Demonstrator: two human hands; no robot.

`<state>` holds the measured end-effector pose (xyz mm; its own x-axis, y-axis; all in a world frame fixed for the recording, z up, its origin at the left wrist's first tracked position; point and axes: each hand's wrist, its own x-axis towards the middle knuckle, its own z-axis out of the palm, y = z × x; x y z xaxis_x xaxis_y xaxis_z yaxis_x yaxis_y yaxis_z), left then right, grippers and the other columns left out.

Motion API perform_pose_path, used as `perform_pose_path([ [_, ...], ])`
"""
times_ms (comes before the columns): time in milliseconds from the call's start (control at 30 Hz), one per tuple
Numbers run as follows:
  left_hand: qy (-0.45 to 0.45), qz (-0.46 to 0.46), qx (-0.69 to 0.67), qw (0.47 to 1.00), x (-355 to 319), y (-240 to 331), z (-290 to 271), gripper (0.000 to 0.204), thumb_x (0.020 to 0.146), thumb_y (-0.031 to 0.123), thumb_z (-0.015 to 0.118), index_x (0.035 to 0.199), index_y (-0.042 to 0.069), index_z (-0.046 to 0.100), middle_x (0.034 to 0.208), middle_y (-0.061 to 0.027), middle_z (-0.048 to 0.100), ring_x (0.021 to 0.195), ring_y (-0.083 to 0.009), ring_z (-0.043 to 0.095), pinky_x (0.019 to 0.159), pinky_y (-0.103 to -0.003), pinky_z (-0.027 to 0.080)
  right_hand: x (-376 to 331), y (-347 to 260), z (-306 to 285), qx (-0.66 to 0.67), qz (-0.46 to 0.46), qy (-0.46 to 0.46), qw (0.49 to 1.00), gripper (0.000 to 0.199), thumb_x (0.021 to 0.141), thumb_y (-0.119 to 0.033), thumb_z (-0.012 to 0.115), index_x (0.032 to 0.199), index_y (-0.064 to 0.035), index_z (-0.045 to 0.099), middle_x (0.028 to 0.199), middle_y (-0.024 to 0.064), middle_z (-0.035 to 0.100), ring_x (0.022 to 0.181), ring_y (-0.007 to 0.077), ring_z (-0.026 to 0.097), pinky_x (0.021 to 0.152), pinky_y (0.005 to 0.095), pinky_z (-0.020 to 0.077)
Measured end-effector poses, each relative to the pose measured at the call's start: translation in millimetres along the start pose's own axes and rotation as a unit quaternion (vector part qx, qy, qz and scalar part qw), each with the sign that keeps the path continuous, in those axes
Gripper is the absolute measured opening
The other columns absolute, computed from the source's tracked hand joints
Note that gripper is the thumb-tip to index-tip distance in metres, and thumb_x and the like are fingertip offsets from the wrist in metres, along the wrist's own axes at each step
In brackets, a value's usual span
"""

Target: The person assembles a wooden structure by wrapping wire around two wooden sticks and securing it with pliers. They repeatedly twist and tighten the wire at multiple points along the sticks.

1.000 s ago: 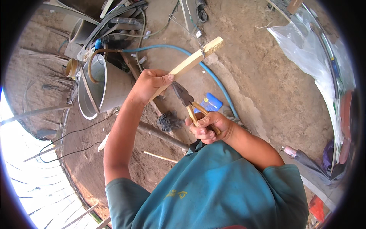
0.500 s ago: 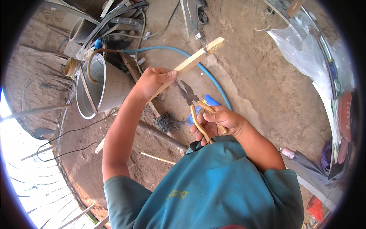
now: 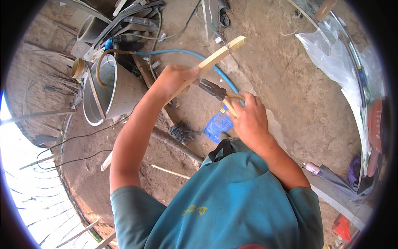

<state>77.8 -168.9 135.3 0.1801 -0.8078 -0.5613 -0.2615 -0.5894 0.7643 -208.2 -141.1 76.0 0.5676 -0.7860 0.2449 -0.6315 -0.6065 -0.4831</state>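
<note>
My left hand (image 3: 177,79) is closed round a pale wooden strip (image 3: 219,54) that slants up to the right. A thin dark wire (image 3: 228,46) crosses the strip near its far end. In my right hand (image 3: 251,120) I grip pliers (image 3: 213,89) with worn dark jaws and yellowish handles. Their jaws point left, close beside the strip and my left fingers. Whether the jaw tips touch anything is hidden behind that hand.
A large pale bucket (image 3: 128,93) lies tilted at the left, with a blue hose (image 3: 182,51) running from it. A blue packet (image 3: 218,126) lies on the ground below the pliers. Clear plastic sheeting (image 3: 327,62) hangs at the right, and a wooden pole (image 3: 176,145) lies near my body.
My right hand has turned over and moved up, closing round the handles. The pliers now lie flatter, their handles closer together. My left hand and the strip have shifted slightly.
</note>
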Motion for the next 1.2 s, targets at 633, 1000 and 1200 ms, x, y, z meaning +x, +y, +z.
perform_pose_path([
  [633, 0.009, 0.038, -0.008, 0.999, -13, 6, 8, 0.049, 0.103, 0.042, 0.072, 0.113, -0.006, 0.076, 0.084, -0.0096, 0.072, 0.061, -0.0116, 0.055, 0.054, -0.027, 0.045, 2, -21, -2, -0.026, 0.021, 0.035, 0.999, 0.029, 0.086, -0.027, 0.084, 0.107, -0.0095, 0.076, 0.118, 0.0149, 0.060, 0.103, 0.0360, 0.064, 0.082, 0.0485, 0.0556],
  [1000, 0.036, 0.058, 0.057, 0.996, -13, 11, 19, 0.055, 0.103, 0.045, 0.071, 0.119, -0.007, 0.076, 0.086, -0.0101, 0.076, 0.060, -0.0115, 0.055, 0.056, -0.028, 0.046, 9, -9, -12, -0.002, 0.062, -0.004, 0.998, 0.039, 0.092, -0.032, 0.080, 0.115, -0.0038, 0.065, 0.097, 0.0207, 0.067, 0.084, 0.0409, 0.073, 0.073, 0.0498, 0.0603],
  [1200, 0.061, 0.079, 0.067, 0.993, -11, 11, 26, 0.049, 0.101, 0.044, 0.072, 0.108, -0.004, 0.080, 0.081, -0.0087, 0.076, 0.058, -0.0128, 0.055, 0.056, -0.031, 0.047, 24, 9, -32, 0.036, 0.062, -0.134, 0.988, 0.038, 0.098, -0.036, 0.073, 0.111, 0.0000, 0.066, 0.085, 0.0232, 0.070, 0.081, 0.0444, 0.073, 0.070, 0.0538, 0.0583],
])
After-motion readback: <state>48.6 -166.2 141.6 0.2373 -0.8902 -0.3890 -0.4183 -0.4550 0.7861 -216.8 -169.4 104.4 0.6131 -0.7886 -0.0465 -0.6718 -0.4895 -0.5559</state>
